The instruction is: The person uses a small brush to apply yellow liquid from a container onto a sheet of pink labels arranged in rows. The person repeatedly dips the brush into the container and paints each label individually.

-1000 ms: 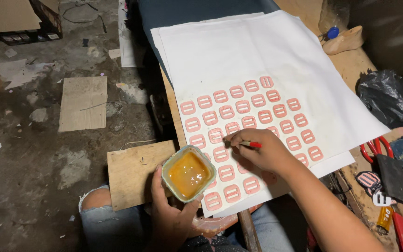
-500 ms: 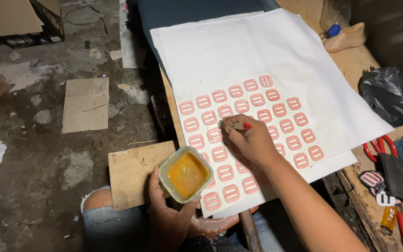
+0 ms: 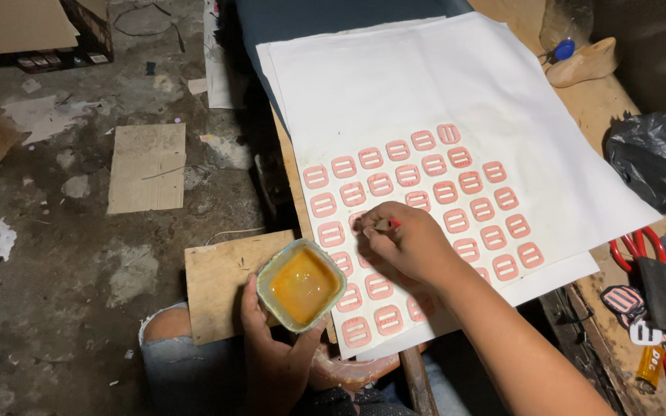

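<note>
— Since half a second ago the right hand [image 3: 408, 245] has slid a little to the left on the sheet, toward the column of pieces near the table edge. Do you see it too?

— Yes. The small brush [image 3: 385, 224] with the red handle is now over a piece in the left part of the rows, and the cup did not really change its place.

— How are the fingers of this hand?

— They are pressed together around the brush, pinching it close to the tip. The brush tip touches the paper or a piece there; I cannot tell which one exactly.

— And the left hand [image 3: 271, 350]?

— It holds the little cup of amber glue [image 3: 301, 284] from below, fingers curled around its wall, thumb on the near side. The cup is just beside the left edge of the white paper sheet [image 3: 425, 85], above the person's knee.

— The pink buckle-shaped pieces [image 3: 408, 175] lie in slanted rows on the sheet, apart from each other.

— Right. Near the far right edge of the table I see red-handled scissors [image 3: 635, 245], a black plastic bag [image 3: 657, 158] and a wooden shoe last [image 3: 583, 63]. On the floor at the left lies a flat piece of cardboard [image 3: 148, 167], and a wooden board [image 3: 221, 281] is under the cup.
</note>
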